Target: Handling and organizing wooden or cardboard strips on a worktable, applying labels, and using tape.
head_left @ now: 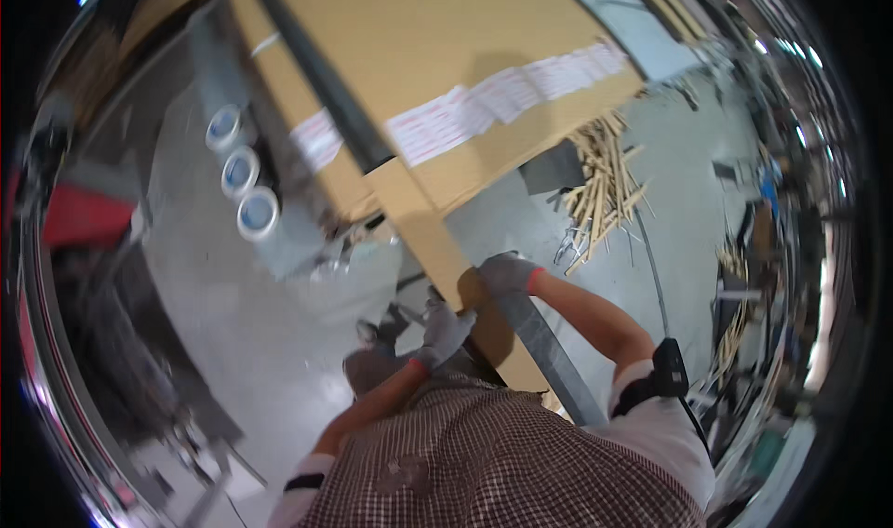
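Figure: view from the head camera, described as I watched from a distance. The largest thing was a big flat cardboard box (437, 53) filling the far middle of the scene, with white label strips (502, 95) across it and a dark bar (326, 86) running over it. A long narrow cardboard strip (437, 249) ran from the box toward the near side, beside a grey metal rail (549, 347). The right hand (507, 272), in a grey glove with a red cuff, was clenched over the strip's edge where strip and rail met. The left hand (445, 331), gloved alike, lay just left of the strip, fingers curled; I could not tell what it grasped. A heap of wooden sticks (603, 188) lay on the floor at far right. Three rolls of tape (240, 173) stood in a row at far left.
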Action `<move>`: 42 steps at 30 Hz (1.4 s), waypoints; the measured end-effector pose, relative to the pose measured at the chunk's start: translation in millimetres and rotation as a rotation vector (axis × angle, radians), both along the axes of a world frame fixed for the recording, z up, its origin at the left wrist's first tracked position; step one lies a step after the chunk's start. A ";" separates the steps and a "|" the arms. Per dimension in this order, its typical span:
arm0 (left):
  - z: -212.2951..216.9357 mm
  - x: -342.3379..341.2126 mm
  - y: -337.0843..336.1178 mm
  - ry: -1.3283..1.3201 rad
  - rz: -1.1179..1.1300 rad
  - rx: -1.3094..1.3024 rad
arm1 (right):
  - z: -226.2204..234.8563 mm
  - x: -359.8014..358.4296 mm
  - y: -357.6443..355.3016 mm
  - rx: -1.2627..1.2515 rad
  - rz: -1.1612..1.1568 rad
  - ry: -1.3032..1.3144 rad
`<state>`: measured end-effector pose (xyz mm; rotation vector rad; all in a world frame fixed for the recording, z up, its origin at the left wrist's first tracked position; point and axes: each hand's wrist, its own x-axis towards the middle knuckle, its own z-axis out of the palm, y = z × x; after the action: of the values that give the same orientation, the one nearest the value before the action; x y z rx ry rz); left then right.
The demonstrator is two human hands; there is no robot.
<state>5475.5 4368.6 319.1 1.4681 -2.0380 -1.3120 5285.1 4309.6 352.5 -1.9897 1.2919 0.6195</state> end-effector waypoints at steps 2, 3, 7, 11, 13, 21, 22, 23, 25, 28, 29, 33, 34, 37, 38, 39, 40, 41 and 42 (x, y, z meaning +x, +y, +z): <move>-17.9 -14.8 28.1 -0.082 0.028 -0.059 | 14.6 -6.4 4.3 0.094 0.263 0.134; -11.8 -12.5 41.6 0.128 0.001 0.114 | 16.6 -10.2 17.1 0.091 0.224 0.105; 17.0 12.4 -0.1 0.534 -0.027 0.489 | 27.2 -5.2 1.7 0.136 0.125 0.235; 49.7 20.7 -66.1 0.337 -0.157 0.815 | 9.3 8.2 -22.1 0.165 -0.064 0.169; 30.3 0.7 -16.1 0.179 -0.263 0.486 | 1.4 -18.2 -1.4 0.163 0.154 0.231; 111.5 45.0 -56.7 0.522 -0.103 0.505 | 125.5 52.1 -21.7 0.103 0.199 -0.560; 115.6 53.9 -62.5 0.581 -0.055 0.704 | 124.4 46.8 -26.3 0.110 0.198 -0.565; 103.0 64.3 -62.2 0.576 -0.048 0.712 | 128.0 38.1 -34.3 0.186 -0.005 -0.627; 71.4 86.2 -57.6 0.574 0.086 0.433 | 110.3 4.2 -52.7 0.010 0.174 -0.296; -30.5 57.7 -56.7 0.358 0.094 0.471 | -2.9 -52.2 -54.2 -0.102 -0.156 -0.274; -82.7 20.1 -44.9 0.615 0.177 0.467 | -44.4 -35.1 -51.1 -0.047 -0.109 -0.280; -98.2 -7.5 -85.6 0.267 -0.391 0.678 | -54.4 -20.5 -27.1 0.101 -0.757 -0.685; -104.7 -5.8 -84.3 0.300 -0.385 0.638 | -43.5 -7.8 -20.6 -0.145 -0.943 -0.516; -108.6 22.5 -83.7 0.311 -0.285 0.262 | 2.7 48.0 9.7 -0.506 -1.156 -0.511; -130.7 35.9 -75.0 0.360 -0.089 0.338 | 12.7 76.9 12.9 -0.561 -0.932 -0.253; -129.1 67.8 -70.8 0.475 -0.160 0.330 | 17.1 97.2 22.1 -0.591 -0.736 0.029; -117.1 85.8 -75.0 0.593 -0.221 0.312 | 14.6 94.0 25.3 -0.600 -0.753 0.112; -81.6 78.0 -85.4 0.602 -0.250 0.301 | 2.3 79.9 26.9 -0.621 -0.772 0.125; -31.1 69.4 -97.7 0.658 -0.334 0.551 | -14.0 68.9 34.5 -0.703 -0.730 0.188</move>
<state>5545.0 4270.9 288.0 0.6871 -1.5743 -2.2548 5354.0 4344.1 338.5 -1.7495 2.4239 -0.0274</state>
